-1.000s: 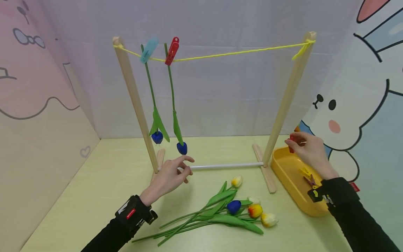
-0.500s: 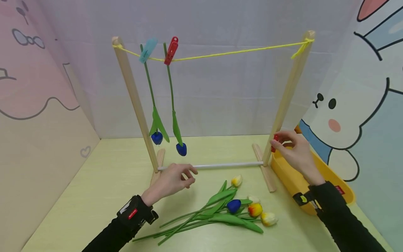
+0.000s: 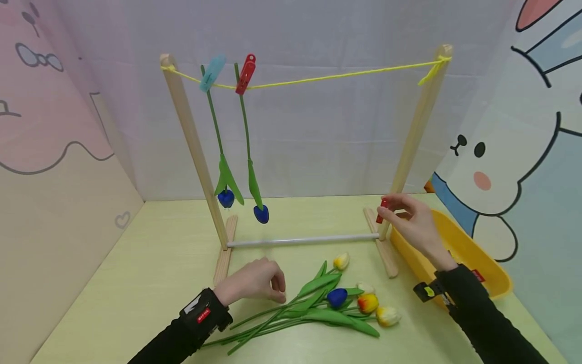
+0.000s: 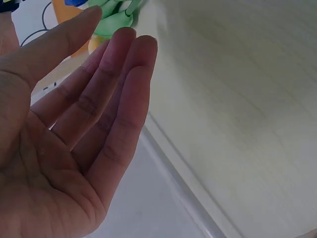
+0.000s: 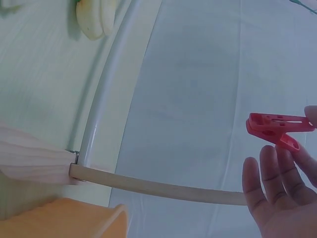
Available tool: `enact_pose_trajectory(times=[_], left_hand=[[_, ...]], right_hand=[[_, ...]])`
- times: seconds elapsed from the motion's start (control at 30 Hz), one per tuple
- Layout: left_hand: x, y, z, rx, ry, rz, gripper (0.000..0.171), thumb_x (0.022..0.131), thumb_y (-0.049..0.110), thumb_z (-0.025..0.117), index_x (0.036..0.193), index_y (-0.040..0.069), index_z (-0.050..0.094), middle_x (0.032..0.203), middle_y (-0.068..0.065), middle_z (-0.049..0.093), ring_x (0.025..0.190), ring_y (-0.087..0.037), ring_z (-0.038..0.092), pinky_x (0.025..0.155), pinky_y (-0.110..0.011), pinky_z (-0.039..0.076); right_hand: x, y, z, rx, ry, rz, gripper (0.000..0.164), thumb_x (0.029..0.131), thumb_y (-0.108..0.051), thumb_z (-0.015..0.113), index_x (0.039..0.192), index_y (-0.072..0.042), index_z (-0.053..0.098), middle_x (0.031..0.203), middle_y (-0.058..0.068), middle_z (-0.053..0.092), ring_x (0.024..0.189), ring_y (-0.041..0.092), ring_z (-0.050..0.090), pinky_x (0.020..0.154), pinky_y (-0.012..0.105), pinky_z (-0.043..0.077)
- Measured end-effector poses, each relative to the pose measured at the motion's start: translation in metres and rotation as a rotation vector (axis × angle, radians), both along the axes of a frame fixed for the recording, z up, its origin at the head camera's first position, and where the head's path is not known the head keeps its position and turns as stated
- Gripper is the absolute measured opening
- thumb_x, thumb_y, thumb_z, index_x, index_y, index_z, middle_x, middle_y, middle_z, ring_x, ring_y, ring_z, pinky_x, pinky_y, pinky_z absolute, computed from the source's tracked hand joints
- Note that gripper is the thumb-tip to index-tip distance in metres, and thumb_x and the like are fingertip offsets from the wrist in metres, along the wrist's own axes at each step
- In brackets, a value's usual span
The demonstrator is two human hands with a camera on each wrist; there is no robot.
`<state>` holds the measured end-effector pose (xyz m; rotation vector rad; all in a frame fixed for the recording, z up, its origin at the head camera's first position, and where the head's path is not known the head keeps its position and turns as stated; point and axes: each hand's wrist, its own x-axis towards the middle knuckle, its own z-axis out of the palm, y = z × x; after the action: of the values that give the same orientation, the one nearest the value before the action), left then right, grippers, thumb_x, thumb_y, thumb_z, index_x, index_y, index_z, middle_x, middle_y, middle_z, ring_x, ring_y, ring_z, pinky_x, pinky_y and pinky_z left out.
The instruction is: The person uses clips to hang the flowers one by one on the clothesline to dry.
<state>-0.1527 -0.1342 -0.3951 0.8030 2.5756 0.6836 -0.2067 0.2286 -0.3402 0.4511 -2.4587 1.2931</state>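
Note:
My right hand [image 3: 416, 222] pinches a red clothespin [image 5: 277, 130] between thumb and finger, in front of the right post's foot and above the tray's near-left rim. Loosely bent, my left hand [image 3: 254, 280] hovers at the stems of a bunch of artificial tulips [image 3: 313, 308] on the table; its palm [image 4: 54, 183] shows nothing held. The bunch has a blue head, a red-yellow one and several pale yellow ones. Two blue tulips hang head down from a yellow string [image 3: 327, 77], one by a light blue clothespin [image 3: 212, 73], the other by a red clothespin [image 3: 246, 74].
Two wooden posts, left [image 3: 193, 146] and right [image 3: 416, 136], carry the string. A white rod [image 3: 304, 240] joins them near the table. At the right stands a yellow tray [image 3: 495, 268], partly hidden by my right arm. Printed panels and a pale cloth close off the sides and back.
My right hand has come left from over the tray with the red clothespin. The left hand has dropped from near the hanging tulips down toward the lying stems.

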Motion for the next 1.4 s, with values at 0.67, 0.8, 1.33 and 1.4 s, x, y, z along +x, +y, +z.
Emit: enact_pose_trajectory(times=[0.67, 0.8, 1.33, 1.4], left_hand=[[0.004, 0.012, -0.014, -0.025, -0.133, -0.051, 0.020, 0.074, 0.012, 0.088, 0.089, 0.012, 0.074, 0.071, 0.008, 0.069, 0.061, 0.002, 0.057, 0.059, -0.018, 0.048], [0.003, 0.011, -0.013, 0.002, -0.113, -0.064, 0.017, 0.073, 0.006, 0.087, 0.085, 0.008, 0.075, 0.069, 0.004, 0.069, 0.059, 0.002, 0.056, 0.058, -0.017, 0.048], [0.001, 0.002, -0.005, 0.085, -0.111, -0.041, 0.019, 0.078, -0.003, 0.082, 0.088, 0.006, 0.069, 0.071, 0.001, 0.069, 0.059, -0.001, 0.059, 0.059, -0.018, 0.050], [0.001, 0.002, -0.005, 0.085, -0.115, -0.041, 0.019, 0.079, -0.004, 0.080, 0.088, 0.006, 0.067, 0.072, 0.003, 0.066, 0.060, -0.001, 0.057, 0.058, -0.018, 0.049]], right_hand=[[-0.001, -0.006, -0.003, -0.013, -0.038, 0.013, 0.031, 0.097, -0.011, 0.067, 0.125, 0.003, 0.064, 0.109, 0.018, 0.067, 0.088, -0.008, 0.052, 0.078, 0.007, 0.047], [0.000, -0.005, -0.004, -0.010, -0.044, 0.008, 0.031, 0.097, -0.011, 0.067, 0.125, 0.003, 0.064, 0.111, 0.022, 0.067, 0.088, -0.009, 0.051, 0.078, 0.006, 0.046], [-0.001, -0.004, -0.006, 0.016, -0.063, -0.003, 0.035, 0.098, -0.013, 0.066, 0.128, 0.004, 0.061, 0.114, 0.024, 0.066, 0.089, -0.010, 0.049, 0.079, 0.004, 0.044], [-0.001, -0.004, -0.006, 0.016, -0.066, -0.004, 0.035, 0.098, -0.012, 0.066, 0.128, 0.005, 0.061, 0.114, 0.024, 0.066, 0.089, -0.010, 0.049, 0.079, 0.005, 0.044]])
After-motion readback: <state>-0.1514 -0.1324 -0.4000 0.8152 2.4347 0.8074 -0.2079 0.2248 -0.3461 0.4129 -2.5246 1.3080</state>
